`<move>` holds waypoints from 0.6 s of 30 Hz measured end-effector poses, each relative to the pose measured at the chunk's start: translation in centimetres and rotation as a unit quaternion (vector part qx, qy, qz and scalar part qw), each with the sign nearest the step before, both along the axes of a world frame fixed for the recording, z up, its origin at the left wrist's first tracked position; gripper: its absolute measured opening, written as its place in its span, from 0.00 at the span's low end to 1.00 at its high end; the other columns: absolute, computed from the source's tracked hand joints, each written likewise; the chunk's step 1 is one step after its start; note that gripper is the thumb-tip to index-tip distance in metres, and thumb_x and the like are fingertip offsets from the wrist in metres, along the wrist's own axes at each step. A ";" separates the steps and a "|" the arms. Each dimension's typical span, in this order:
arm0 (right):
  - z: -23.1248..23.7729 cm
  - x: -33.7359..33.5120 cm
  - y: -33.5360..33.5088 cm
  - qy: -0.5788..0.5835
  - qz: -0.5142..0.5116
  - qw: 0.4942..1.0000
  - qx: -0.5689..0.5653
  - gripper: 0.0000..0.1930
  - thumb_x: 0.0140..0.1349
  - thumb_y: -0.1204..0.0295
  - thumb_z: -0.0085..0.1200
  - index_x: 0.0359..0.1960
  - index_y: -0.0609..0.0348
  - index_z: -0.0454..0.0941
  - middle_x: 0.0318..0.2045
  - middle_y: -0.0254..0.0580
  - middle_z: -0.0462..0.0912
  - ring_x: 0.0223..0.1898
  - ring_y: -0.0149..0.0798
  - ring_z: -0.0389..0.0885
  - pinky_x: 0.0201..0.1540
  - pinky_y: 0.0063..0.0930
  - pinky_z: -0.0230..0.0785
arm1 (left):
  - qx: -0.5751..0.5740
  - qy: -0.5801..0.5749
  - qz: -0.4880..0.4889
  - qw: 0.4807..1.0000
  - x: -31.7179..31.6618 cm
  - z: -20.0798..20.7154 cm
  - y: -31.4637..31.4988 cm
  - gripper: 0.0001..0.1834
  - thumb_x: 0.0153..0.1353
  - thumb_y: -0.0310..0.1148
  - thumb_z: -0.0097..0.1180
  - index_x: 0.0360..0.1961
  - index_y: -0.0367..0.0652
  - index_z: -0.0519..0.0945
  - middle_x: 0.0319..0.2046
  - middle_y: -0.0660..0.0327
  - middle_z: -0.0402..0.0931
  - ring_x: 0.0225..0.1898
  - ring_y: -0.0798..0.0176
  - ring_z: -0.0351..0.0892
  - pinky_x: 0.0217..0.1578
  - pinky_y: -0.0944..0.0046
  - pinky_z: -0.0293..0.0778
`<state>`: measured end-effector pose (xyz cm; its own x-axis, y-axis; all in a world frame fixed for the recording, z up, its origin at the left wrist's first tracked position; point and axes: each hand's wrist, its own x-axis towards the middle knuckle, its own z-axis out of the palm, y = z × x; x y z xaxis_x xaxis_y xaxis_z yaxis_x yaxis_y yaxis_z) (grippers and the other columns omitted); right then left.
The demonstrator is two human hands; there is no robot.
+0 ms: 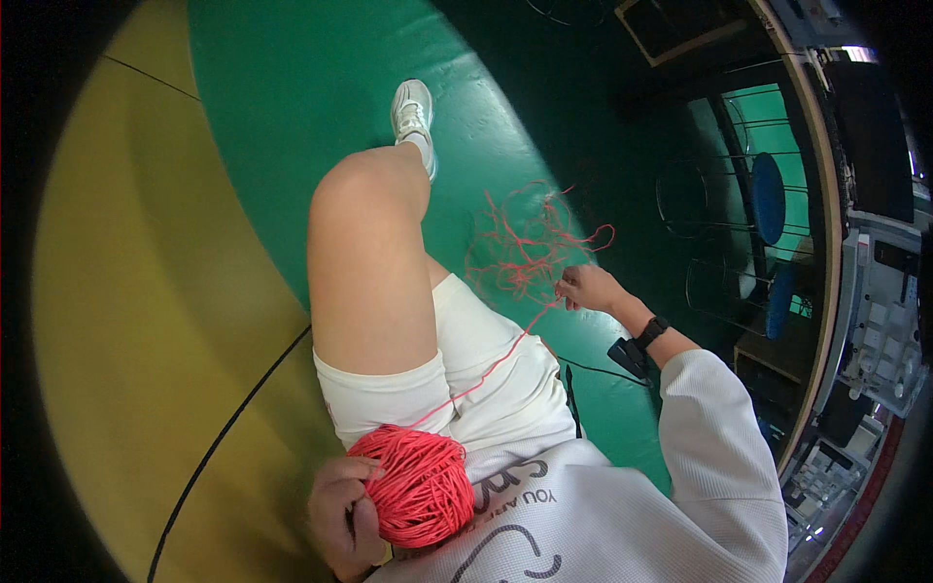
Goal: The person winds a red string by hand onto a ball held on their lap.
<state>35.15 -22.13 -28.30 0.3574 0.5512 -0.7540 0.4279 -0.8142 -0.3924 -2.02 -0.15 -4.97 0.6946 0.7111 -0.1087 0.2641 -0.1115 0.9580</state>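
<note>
A large ball of red yarn [418,486] rests against my lap, with my left hand [345,510] closed round its left side. From the ball a single strand [486,374] runs up and to the right across my white shorts. My right hand [580,288] pinches that strand, away from the ball. Beyond the right hand, a loose tangle of red yarn [525,238] lies spread over the green floor. The left hand's fingers are partly hidden behind the ball.
Green flooring [292,97] meets a yellow area [126,243] on the left, where a black cable [228,428] runs. My outstretched leg ends in a white shoe [413,112]. Blue round stools [768,199] and a long workbench [880,321] with small items stand to the right.
</note>
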 end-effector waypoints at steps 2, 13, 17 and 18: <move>0.2 0.2 0.3 0.027 -0.033 0.998 -0.044 0.18 0.66 0.59 0.49 0.30 0.60 0.82 0.20 0.43 0.85 0.30 0.44 0.87 0.34 0.39 0.78 | 0.029 0.023 -0.035 0.999 -0.1 0.0 -0.3 0.12 0.67 0.36 0.49 0.30 0.38 0.69 0.34 0.49 0.75 0.36 0.50 0.75 0.43 0.52 0.72; -3.6 -1.2 -3.9 -0.027 -0.114 0.969 -0.220 0.20 0.63 0.54 0.50 0.42 0.57 0.83 0.39 0.47 0.86 0.41 0.47 0.85 0.41 0.45 0.78 | 0.216 -0.054 -0.229 0.948 -0.7 0.6 -0.1 0.15 0.70 0.34 0.47 0.44 0.28 0.70 0.41 0.43 0.77 0.43 0.40 0.78 0.46 0.45 0.76; -3.9 -1.0 -5.8 0.265 -0.469 0.840 -0.065 0.15 0.64 0.60 0.48 0.25 0.56 0.73 0.20 0.34 0.76 0.23 0.36 0.76 0.28 0.36 0.70 | 0.222 -0.034 -0.230 0.947 0.1 2.3 0.3 0.13 0.66 0.31 0.51 0.44 0.30 0.71 0.43 0.43 0.76 0.43 0.42 0.77 0.45 0.46 0.75; -2.9 -0.7 -5.6 0.262 -0.473 0.840 -0.046 0.15 0.64 0.60 0.48 0.25 0.56 0.73 0.20 0.34 0.76 0.23 0.36 0.76 0.28 0.36 0.70 | 0.256 -0.054 -0.237 0.936 -0.1 2.3 0.4 0.10 0.66 0.29 0.51 0.43 0.31 0.72 0.43 0.44 0.76 0.43 0.44 0.77 0.45 0.47 0.75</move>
<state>34.50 -27.71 -31.25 0.2089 0.1389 -0.9680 -0.6393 -0.7296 -0.2427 -2.09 0.28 -2.65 0.9325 0.2607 0.2499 -0.0256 -0.6427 0.7657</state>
